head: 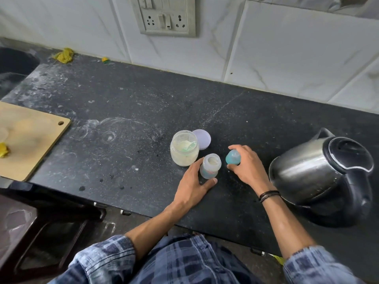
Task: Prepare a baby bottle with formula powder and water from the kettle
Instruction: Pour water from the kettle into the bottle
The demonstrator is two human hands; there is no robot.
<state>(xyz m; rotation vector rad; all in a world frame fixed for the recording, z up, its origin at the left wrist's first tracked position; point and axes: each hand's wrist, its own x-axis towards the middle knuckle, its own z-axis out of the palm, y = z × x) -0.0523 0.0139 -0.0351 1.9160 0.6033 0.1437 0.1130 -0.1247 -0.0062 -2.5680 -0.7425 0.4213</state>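
A small clear baby bottle (pixel 210 166) stands open on the black counter (pixel 127 111), with pale powder or liquid inside. My left hand (pixel 192 185) curls around its base, thumb in front and a finger behind. My right hand (pixel 246 162) grips the teal bottle cap (pixel 232 157) just right of the bottle, resting on the counter. An open glass jar of formula powder (pixel 184 148) with a green scoop inside stands behind the bottle. Its lilac lid (pixel 202 139) lies beside it. The steel kettle (pixel 322 175) stands at the right, lid closed.
A wooden cutting board (pixel 30 138) lies at the left edge with a yellow scrap on it. A yellow cloth (pixel 64 55) and a small sponge (pixel 105 60) sit by the tiled wall. A dark sink is at far left, a dark stool below the counter.
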